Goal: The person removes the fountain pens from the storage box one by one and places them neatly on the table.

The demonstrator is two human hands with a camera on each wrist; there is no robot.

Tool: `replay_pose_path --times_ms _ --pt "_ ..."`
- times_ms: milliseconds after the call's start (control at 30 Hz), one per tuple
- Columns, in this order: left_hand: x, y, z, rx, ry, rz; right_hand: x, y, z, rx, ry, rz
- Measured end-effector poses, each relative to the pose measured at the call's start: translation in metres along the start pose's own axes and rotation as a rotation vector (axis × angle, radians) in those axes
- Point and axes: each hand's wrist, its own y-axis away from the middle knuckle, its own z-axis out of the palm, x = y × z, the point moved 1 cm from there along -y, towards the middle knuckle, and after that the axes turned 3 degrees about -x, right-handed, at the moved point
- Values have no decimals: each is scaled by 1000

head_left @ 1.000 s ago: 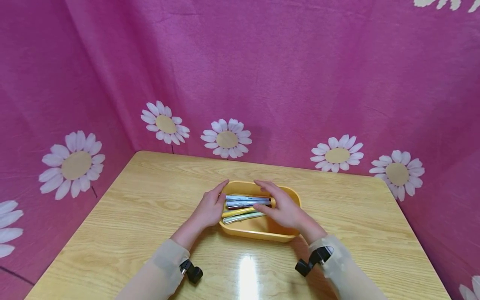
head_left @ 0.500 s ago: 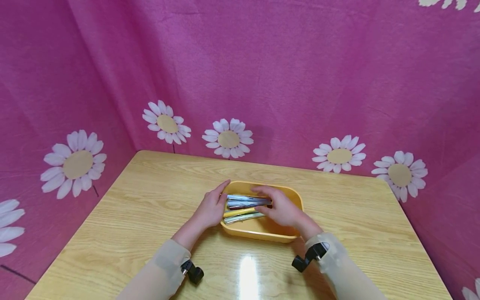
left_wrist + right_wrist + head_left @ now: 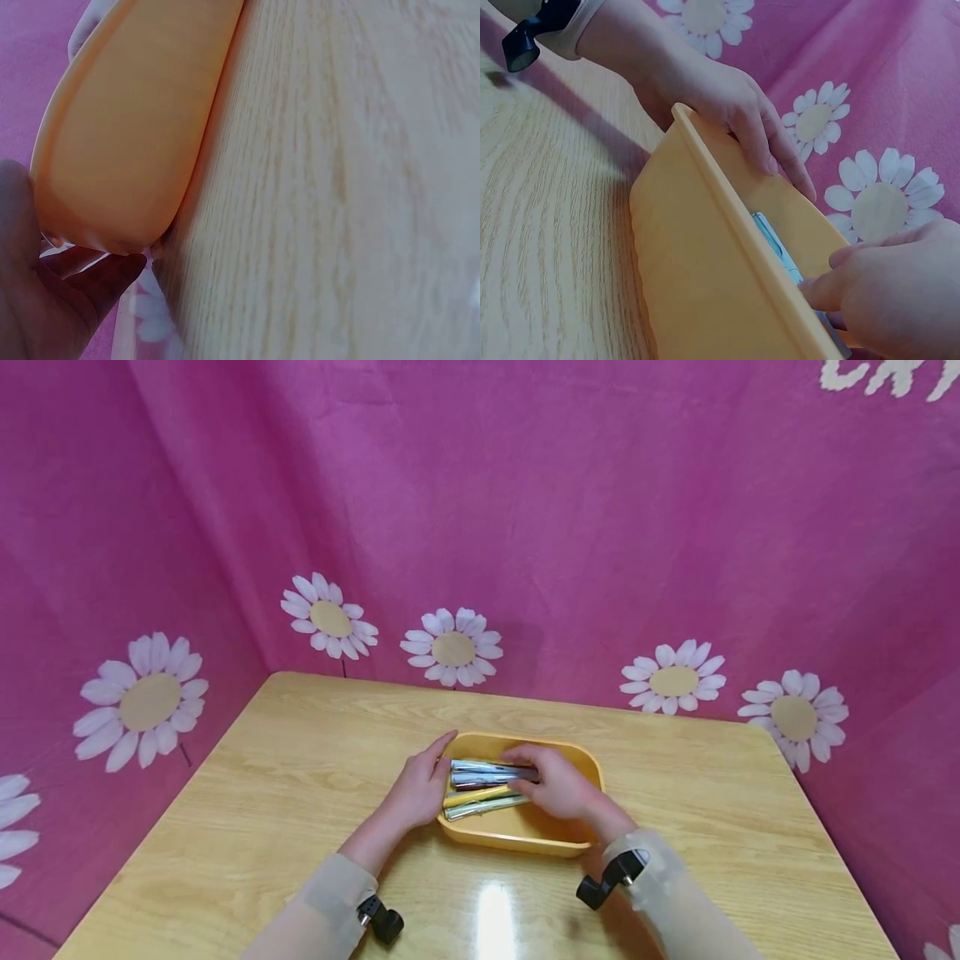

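Silver-blue pens (image 3: pixel 480 778) lie side by side in the left part of a yellow-orange plastic tray (image 3: pixel 525 845), with a dark red pen (image 3: pixel 472 787), largely hidden, just beside them, and a yellow pen (image 3: pixel 477 795) and a pale green pen (image 3: pixel 486 807) slanting on the nearer side. The right hand (image 3: pixel 558 783) reaches down into the tray, its grip partly closed, thumb and fingers curved round the right ends of the silver-blue pens; how firmly it holds them cannot be told. The left hand (image 3: pixel 420 787) grips the tray's left end, thumb at the rim and fingers bent round the end wall. Pale sleeves (image 3: pixel 678 893) cover both forearms, and a black device (image 3: pixel 386 924) sits at each wrist. The tray stands flat on a wood-grained bench (image 3: pixel 712 810), where a bright reflection shines near the front edge of the view. Magenta cloth (image 3: pixel 570 543) hangs behind and at both sides, printed with white daisies (image 3: pixel 453 649) and, at the upper right, cut-off white lettering (image 3: pixel 885 375).
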Motion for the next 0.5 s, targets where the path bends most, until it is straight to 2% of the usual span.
replay_pose_path --times_ms 267,500 --pt "0 5 -1 7 3 2 1 -1 3 9 19 25" --pt "1 2 0 24 5 28 0 -4 1 -3 115 44"
